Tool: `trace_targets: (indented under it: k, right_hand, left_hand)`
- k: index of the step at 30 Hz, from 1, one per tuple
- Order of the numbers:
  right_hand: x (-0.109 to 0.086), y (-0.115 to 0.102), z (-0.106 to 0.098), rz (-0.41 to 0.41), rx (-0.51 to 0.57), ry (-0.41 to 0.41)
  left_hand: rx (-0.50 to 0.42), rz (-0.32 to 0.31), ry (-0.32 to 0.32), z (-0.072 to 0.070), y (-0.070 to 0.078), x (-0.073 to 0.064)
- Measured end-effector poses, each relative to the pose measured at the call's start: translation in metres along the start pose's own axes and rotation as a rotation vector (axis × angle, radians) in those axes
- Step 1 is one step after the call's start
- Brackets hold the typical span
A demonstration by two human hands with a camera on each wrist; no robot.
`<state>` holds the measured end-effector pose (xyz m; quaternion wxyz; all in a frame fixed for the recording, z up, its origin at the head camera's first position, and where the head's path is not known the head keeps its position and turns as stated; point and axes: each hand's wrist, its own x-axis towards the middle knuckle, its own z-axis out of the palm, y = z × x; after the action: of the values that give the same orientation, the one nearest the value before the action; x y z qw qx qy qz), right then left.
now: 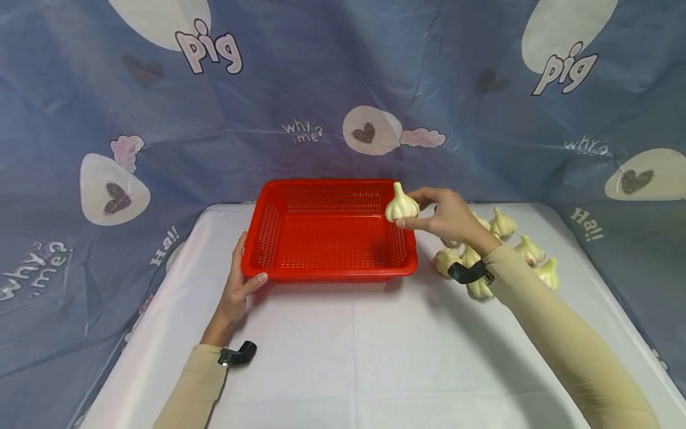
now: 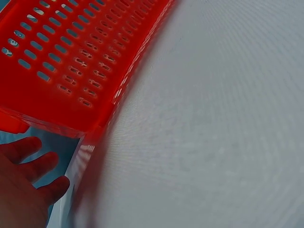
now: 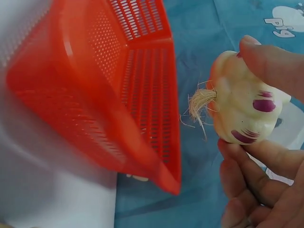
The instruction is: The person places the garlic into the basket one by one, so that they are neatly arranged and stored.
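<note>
On the white table stands a red basket, the left hand lying with extended fingers against its left end, likely steadying it. By the right end, the right hand pinches a garlic bulb sideways, leaving its roots free.

The head camera looks forward and down over the whole red basket. Both wrist cameras sit nearer, each facing part of it; head and right wrist share the garlic bulb
</note>
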<state>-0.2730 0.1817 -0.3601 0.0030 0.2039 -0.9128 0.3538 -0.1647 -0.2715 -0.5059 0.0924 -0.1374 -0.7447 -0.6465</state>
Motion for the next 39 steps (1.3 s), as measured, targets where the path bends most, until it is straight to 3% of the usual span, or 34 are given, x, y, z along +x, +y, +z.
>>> trace_targets:
  k: [14,28,35,39]
  right_hand:
    - [0.038,-0.016,0.007,-0.061,0.028,-0.067]
    - [0.064,-0.03,0.031,-0.1,0.073,-0.169]
    - [0.077,-0.038,0.042,-0.16,0.064,-0.171]
    - [0.083,-0.043,0.05,-0.148,0.084,-0.185]
  left_hand:
    - [-0.026,0.009,-0.002,-0.001,-0.001,0.0]
    - [-0.044,0.003,0.0,0.003,0.0,-0.001]
    - [-0.042,-0.019,0.018,0.003,0.001,0.0]
    - [-0.048,-0.012,0.009,0.003,0.0,-0.001]
